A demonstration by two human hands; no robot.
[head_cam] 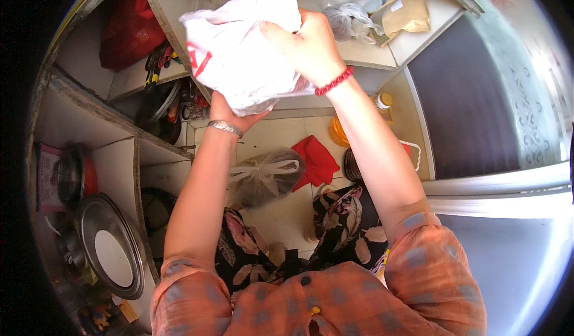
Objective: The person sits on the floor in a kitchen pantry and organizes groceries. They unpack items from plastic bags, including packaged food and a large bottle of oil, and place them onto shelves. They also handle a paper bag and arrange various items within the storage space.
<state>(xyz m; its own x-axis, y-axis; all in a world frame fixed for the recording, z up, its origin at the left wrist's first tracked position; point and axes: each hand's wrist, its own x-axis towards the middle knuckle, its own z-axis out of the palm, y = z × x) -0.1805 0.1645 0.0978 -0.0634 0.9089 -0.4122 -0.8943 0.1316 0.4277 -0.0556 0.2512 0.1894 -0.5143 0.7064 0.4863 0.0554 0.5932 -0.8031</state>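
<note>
A full white plastic bag (237,49) with red print is held up in front of me, level with the shelves. My right hand (314,44) grips it near its gathered, knotted top. From below, my left hand (228,116) supports its underside, with most of the fingers hidden behind the bag. What the bag contains cannot be seen. Just behind it, a tied grey plastic bag (347,20) and a brown paper packet (401,13) lie on the white shelf (365,53).
Below on the tiled floor are a tied clear plastic bag (269,174), a red cloth or bag (316,161) and a bottle of yellow oil (338,129). Shelves on my left hold round metal trays (112,246), a dark bowl (71,174) and a red bag (130,31). A sliding door (466,103) stands right.
</note>
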